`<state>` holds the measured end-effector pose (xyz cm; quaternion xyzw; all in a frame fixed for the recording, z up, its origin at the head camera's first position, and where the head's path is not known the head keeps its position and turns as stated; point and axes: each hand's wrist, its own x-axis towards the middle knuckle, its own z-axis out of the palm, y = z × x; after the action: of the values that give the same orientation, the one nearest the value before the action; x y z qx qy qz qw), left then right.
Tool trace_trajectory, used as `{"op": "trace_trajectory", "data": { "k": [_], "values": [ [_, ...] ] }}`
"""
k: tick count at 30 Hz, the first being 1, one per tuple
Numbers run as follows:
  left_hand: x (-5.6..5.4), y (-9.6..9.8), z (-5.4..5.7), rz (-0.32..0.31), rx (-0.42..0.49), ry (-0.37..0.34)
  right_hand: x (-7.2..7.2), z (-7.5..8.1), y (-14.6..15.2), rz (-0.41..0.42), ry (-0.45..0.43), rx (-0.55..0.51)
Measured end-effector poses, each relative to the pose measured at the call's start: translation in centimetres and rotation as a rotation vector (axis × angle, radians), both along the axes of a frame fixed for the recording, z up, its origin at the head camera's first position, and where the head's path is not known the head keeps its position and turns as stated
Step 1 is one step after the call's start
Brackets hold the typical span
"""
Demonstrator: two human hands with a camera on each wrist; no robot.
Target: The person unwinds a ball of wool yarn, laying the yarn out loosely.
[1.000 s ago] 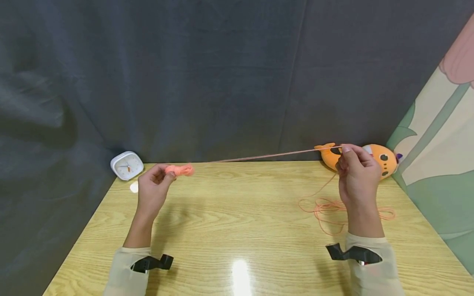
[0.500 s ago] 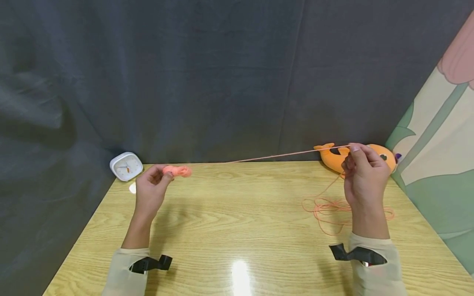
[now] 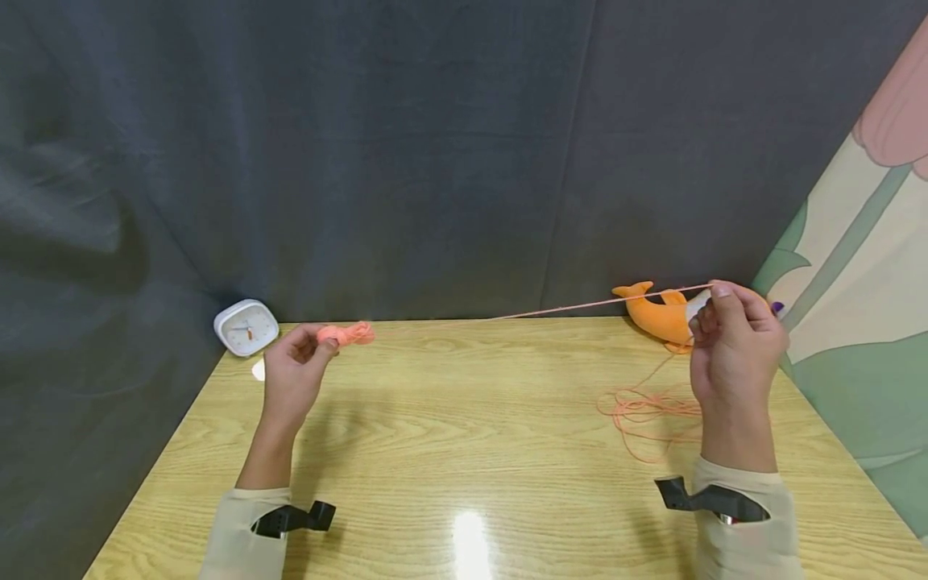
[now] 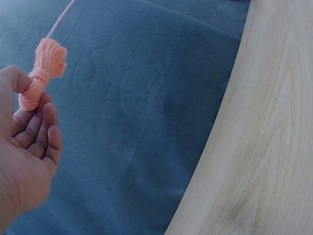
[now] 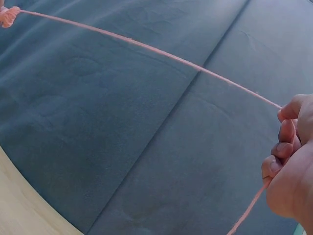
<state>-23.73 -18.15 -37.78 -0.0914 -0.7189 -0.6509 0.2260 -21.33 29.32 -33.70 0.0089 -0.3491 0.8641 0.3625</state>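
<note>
We see the left hand (image 3: 293,383) pinching a small bundle of salmon-coloured yarn (image 4: 44,68) between thumb and fingers, raised above the wood-grain table (image 3: 449,427). The grip lies at the bundle's lower part, near its wrapped waist, which we judge keeps the coils together while leaving the far end free to release yarn. From that end a single strand (image 5: 146,46) runs to the right hand (image 3: 739,362), whose thumb and forefinger pinch it, the other fingers curled. We note that the strand is nearly straight, presumably because the hands stand well apart and draw it taut. Beyond the pinch it passes by the curled fingers and hangs below them. Loose loops (image 3: 645,407) lie on the table's right side, apparently as gathered slack. Behind them we find an orange plush whale (image 3: 656,320), partly hidden by the right hand; a white clock (image 3: 246,328) stands at the far left corner, apart from the yarn.
</note>
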Motion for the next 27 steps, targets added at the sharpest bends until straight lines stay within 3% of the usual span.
{"op": "trace_trajectory", "data": {
  "k": [17,27],
  "values": [
    [0.2,-0.4,0.1,-0.020,-0.045,-0.006,0.3,-0.2,2.3,-0.034,-0.112,-0.013],
    [0.4,-0.5,0.3,-0.040,0.036,0.010,0.9,-0.7,4.1,-0.055,-0.178,0.015]
  ]
}}
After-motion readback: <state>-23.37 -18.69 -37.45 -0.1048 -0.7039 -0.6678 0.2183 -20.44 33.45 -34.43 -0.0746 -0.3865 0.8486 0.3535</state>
